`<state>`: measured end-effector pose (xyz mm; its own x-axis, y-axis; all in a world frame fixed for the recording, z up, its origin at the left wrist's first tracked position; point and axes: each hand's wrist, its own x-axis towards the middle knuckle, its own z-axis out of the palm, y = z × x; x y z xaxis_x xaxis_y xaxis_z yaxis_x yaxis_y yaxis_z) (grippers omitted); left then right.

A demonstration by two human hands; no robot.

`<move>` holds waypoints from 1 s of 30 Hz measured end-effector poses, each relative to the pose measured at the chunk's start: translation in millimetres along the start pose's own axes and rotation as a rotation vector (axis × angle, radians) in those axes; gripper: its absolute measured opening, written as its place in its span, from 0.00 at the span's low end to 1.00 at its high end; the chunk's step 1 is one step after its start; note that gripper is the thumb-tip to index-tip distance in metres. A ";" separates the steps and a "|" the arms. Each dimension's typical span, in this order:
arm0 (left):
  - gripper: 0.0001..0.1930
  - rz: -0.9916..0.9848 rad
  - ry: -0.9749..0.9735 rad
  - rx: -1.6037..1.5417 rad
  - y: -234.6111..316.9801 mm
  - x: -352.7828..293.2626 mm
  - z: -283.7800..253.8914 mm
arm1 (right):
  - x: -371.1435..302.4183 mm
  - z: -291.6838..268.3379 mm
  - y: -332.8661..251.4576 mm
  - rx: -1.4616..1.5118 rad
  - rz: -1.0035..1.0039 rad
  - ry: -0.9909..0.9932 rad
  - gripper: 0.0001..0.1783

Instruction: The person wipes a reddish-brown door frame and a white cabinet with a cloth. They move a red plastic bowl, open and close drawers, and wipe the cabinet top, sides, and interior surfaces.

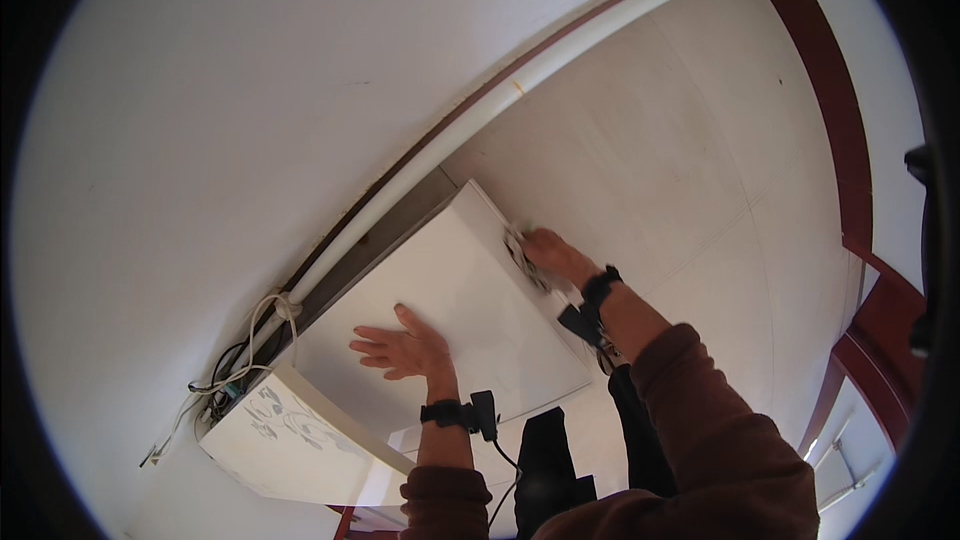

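Note:
A low white cabinet (440,280) with a glossy flat top stands along the wall. My left hand (403,348) is over its top with the fingers spread, holding nothing; it appears to rest on the surface. At the cabinet's right side, my right hand (560,258) is closed on a crumpled grey-and-white cloth (522,258), pressed near the upper edge of that side. The cloth and the hand are slightly blurred, and part of the cloth is hidden by the fingers.
A white panel with grey floral drawing (275,420) rises at the cabinet's left end. Tangled cables (225,390) lie behind it. A white pipe (440,145) runs along the wall's base. Pale floor tiles (650,140) spread to the right, towards a dark red door frame (825,70).

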<state>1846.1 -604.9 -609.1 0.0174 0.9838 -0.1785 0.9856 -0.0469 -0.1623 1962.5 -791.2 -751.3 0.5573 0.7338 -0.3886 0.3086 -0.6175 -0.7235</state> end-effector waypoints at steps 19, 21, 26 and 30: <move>0.49 0.057 0.071 -0.063 -8.9 -0.1 11.9 | 47.7 -144.5 -73.3 0.024 -0.116 0.397 0.17; 0.48 0.061 0.072 -0.070 -8.4 -0.1 11.4 | 73.0 -173.2 -81.0 -0.360 -0.249 0.491 0.19; 0.49 0.091 0.085 -0.106 -10.6 0.1 15.2 | 108.5 -179.8 -81.6 -0.734 -0.138 0.362 0.17; 0.47 0.127 0.136 -0.110 -7.3 -0.8 9.0 | 110.1 -170.7 -74.6 -0.894 -0.115 0.288 0.17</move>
<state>1837.4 -606.9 -616.5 0.1576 0.9859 -0.0572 0.9864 -0.1599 -0.0383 2132.4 -712.7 -642.7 0.6184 0.7795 -0.0998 0.7836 -0.6213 0.0030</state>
